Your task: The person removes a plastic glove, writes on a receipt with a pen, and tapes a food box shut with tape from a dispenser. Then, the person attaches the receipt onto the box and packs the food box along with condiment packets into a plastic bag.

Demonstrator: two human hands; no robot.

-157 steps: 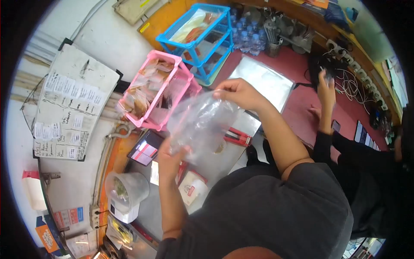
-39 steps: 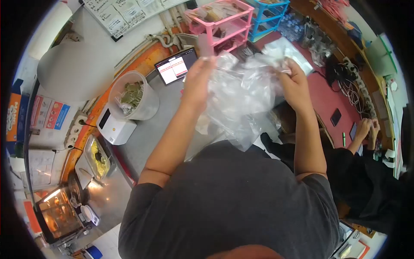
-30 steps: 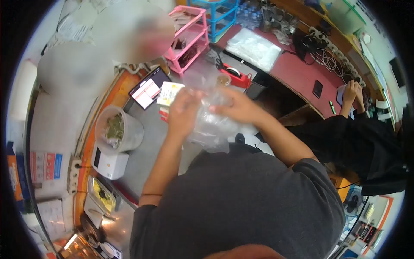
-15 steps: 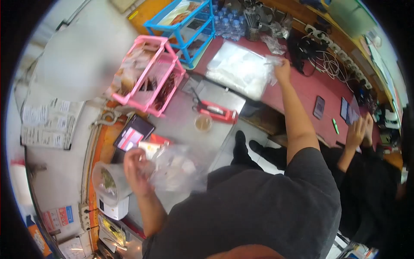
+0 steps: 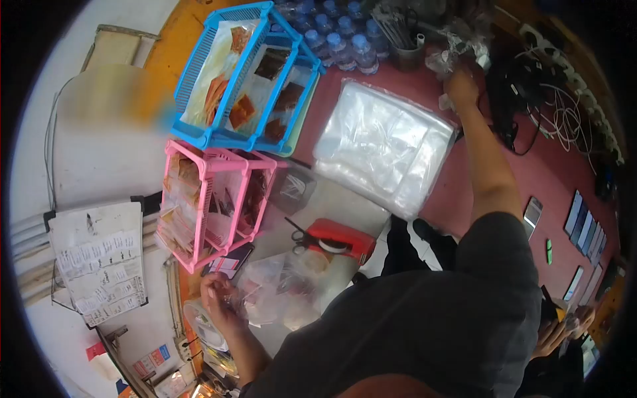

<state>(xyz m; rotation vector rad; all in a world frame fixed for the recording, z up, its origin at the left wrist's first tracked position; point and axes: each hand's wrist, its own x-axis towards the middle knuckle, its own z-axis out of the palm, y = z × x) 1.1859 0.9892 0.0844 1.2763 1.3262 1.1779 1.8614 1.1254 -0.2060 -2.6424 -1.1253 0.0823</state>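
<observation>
My left hand (image 5: 222,302) is closed on the gathered edge of a clear plastic bag (image 5: 282,292), which hangs over the grey counter with pale items visible through it. My right hand (image 5: 460,89) reaches to the far side of the red table, among crumpled clear plastic (image 5: 443,63); its fingertips are partly hidden and what they hold cannot be made out. A stack of flat clear bags (image 5: 385,142) lies between my hands. Near the hanging bag are a red tape dispenser (image 5: 342,240) and a tablet (image 5: 225,265).
Blue (image 5: 225,132) and pink (image 5: 202,205) tiered racks with packets stand at the left. Several water bottles (image 5: 365,54), a cup of utensils (image 5: 406,56), cables (image 5: 564,126) and phones (image 5: 532,215) lie around the red table (image 5: 464,192). A co-worker's hands (image 5: 564,331) are at lower right.
My hands were together on the plastic bag; now they are far apart, the left keeping the bag, the right stretched farther toward the crumpled plastic. The view has turned toward the racks.
</observation>
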